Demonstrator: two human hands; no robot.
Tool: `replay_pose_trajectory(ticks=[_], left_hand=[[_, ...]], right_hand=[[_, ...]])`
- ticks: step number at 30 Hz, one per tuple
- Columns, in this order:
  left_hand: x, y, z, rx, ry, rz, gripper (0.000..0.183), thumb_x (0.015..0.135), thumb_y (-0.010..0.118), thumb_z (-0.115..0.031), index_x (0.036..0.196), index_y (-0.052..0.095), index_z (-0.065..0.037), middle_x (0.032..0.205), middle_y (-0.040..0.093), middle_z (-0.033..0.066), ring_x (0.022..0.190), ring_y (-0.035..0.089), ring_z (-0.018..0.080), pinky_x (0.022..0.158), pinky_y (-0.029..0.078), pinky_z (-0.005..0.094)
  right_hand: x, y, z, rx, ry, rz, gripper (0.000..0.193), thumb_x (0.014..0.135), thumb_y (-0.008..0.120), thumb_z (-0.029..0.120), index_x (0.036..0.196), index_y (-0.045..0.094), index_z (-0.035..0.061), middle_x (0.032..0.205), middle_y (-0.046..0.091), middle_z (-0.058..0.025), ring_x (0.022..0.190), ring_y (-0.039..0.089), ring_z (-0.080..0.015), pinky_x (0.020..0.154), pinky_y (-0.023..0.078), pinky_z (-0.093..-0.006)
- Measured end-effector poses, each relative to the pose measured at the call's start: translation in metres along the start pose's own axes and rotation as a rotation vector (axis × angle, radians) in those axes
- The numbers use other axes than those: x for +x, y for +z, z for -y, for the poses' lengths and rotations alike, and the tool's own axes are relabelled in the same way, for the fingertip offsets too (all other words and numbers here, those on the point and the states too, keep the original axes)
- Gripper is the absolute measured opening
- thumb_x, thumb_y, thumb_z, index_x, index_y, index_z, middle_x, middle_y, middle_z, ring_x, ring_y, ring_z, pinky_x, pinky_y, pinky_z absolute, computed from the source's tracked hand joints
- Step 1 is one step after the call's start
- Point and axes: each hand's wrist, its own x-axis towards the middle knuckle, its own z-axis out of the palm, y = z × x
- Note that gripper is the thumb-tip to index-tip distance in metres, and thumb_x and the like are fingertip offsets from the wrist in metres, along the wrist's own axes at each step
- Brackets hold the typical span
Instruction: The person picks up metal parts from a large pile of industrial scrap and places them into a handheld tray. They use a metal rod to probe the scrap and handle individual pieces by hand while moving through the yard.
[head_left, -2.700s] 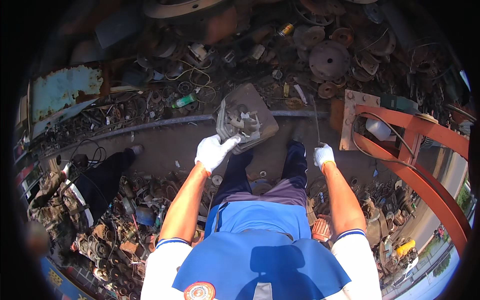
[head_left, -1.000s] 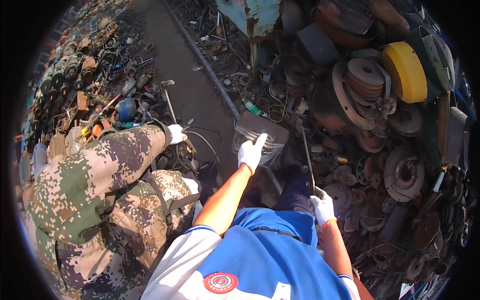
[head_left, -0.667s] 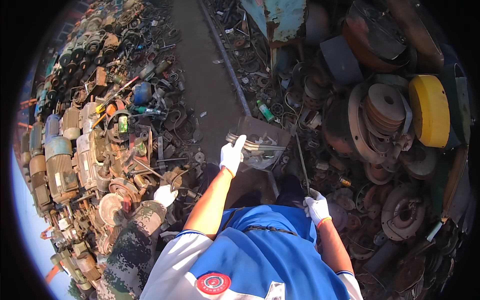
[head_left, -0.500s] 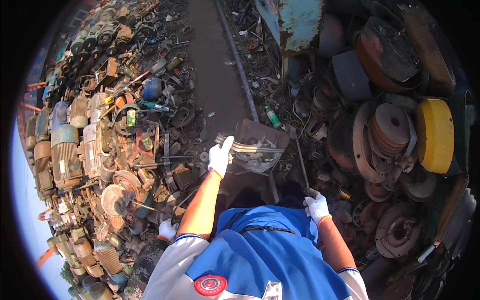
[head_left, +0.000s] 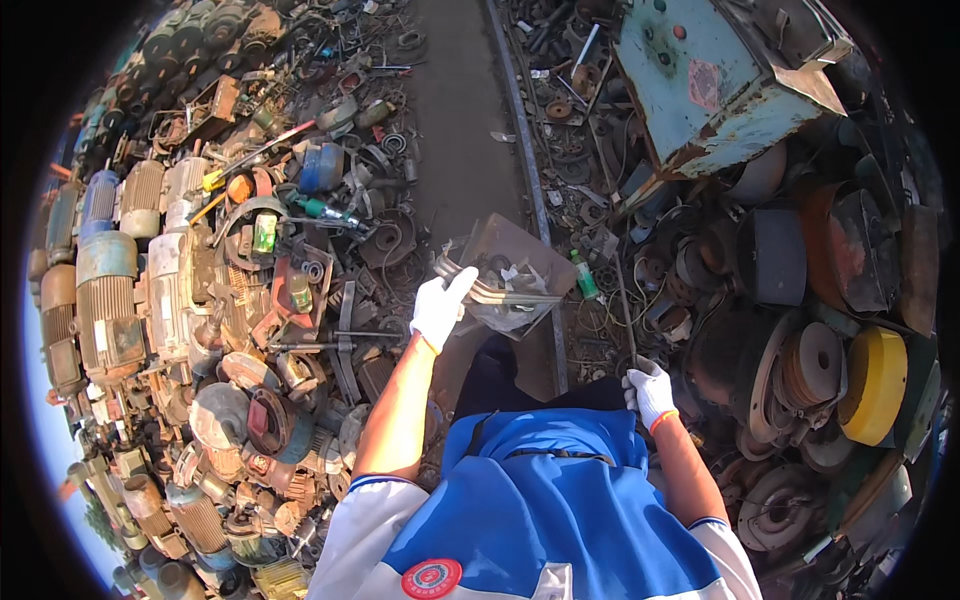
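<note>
Gone from sight is a co-worker's hand, leaving the left hand (head_left: 438, 311) clamped on a pan (head_left: 498, 237) over the path's (head_left: 470, 110) right edge, right hand (head_left: 651, 390) gripping a rod (head_left: 625, 310).

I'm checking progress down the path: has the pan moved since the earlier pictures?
Yes: the pan has moved forward along the rail; the green bottle, earlier beyond the pan's far edge, is now beside its right corner.
</note>
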Motion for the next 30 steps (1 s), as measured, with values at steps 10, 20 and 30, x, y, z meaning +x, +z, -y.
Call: replay_pose_trajectory(ticks=[10,20,30], left_hand=[[0.199,-0.107,-0.117,0.409,0.147,0.028,0.054,0.094,0.076,-0.053,0.078,0.071,-0.002,0.064,0.063,0.006,0.058,0.058,0.0155,0.06,0.044,0.0349],[0.448,-0.108,-0.13,0.764,0.0,0.023,0.084,0.089,0.068,-0.073,0.077,0.07,0.01,0.076,0.067,0.0307,0.078,0.067,0.0445,0.077,0.05,0.05],[0.609,-0.057,-0.107,0.937,-0.08,0.14,0.078,0.092,0.07,-0.067,0.072,0.065,0.008,0.063,0.06,0.0252,0.059,0.055,0.0295,0.066,0.049,0.0449]], right_hand=[[0.053,0.136,0.143,0.005,-0.021,0.014,0.055,0.101,0.056,0.004,0.155,0.044,0.0021,0.078,0.062,-0.0051,0.051,0.053,-0.0122,0.044,0.044,-0.0274],[0.299,0.295,0.238,-0.591,-0.188,-0.02,0.056,0.095,0.063,0.013,0.149,0.055,0.0014,0.109,0.073,-0.0206,0.095,0.069,-0.0316,0.086,0.055,-0.0402],[0.54,0.461,0.313,-1.068,-0.162,-0.097,0.059,0.094,0.055,0.018,0.153,0.053,0.0069,0.112,0.074,-0.0293,0.102,0.072,-0.0442,0.092,0.056,-0.0538]])
